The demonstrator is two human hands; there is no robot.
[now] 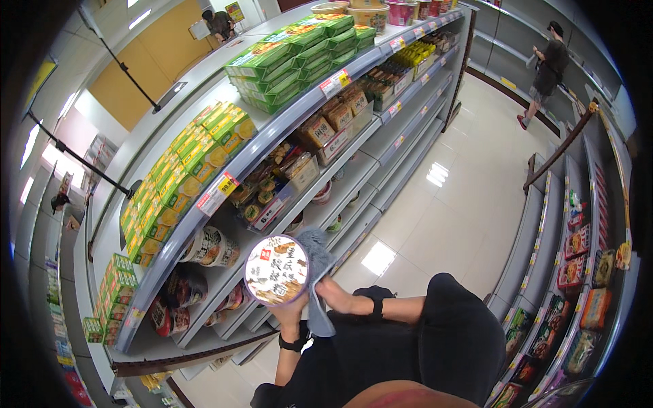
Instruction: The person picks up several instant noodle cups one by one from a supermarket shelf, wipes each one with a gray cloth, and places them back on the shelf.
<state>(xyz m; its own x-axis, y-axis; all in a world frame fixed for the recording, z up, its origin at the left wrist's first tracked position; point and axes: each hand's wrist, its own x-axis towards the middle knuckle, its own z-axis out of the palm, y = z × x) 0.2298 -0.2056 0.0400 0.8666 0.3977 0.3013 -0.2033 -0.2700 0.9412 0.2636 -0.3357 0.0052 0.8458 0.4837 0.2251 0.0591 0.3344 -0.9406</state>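
Note:
A round instant-food tub (277,270) with a purple rim and a white printed lid is in my left hand (292,312), its lid facing up at me. Close beside it, my right hand (334,297) grips a grey-blue fluffy cloth (317,255). Part of the cloth rests against or just beside the tub's side; the exact contact is hard to see. Both hands are in front of the lower tiers of a store shelf (377,166). Nearest on that shelf are white paper tubs (211,246) and darker tubs (184,286) lying in the second tier.
Green boxes (301,56) and yellow-green cartons (189,163) are stacked on the top tier. Packaged snacks (334,122) sit below. Another shelf (543,245) with packs lines the right side of the tiled aisle (428,214). A person (551,66) stands at the far end; others are beyond the shelf.

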